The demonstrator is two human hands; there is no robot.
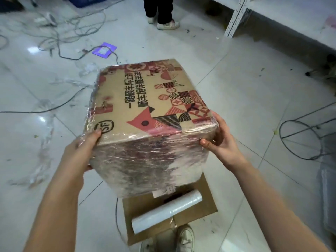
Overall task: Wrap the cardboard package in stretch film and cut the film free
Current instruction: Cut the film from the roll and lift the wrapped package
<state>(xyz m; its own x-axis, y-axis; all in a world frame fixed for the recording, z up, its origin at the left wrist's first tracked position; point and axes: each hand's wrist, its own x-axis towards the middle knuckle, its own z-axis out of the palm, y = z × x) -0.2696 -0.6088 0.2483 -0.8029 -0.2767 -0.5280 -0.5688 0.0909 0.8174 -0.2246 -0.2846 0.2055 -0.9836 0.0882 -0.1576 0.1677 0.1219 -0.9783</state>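
I hold a brown cardboard package (pixel 145 113) with red and black printed patterns up in the air, tilted, with clear stretch film wound around its sides. My left hand (pixel 85 148) grips its near left corner, thumb on the top face. My right hand (pixel 220 140) grips the near right edge, fingers curled round the corner. Below the package, a roll of stretch film (pixel 166 211) lies on a flat cardboard sheet (pixel 200 206) on the floor.
The floor is pale tile (pixel 254 88) with loose cables (pixel 54 39) and film scraps at the left. A person's legs (pixel 160 13) stand at the back. A metal shelf post (pixel 236 17) is back right, a wire frame (pixel 305 139) at right. My shoe (pixel 183 239) is at the bottom.
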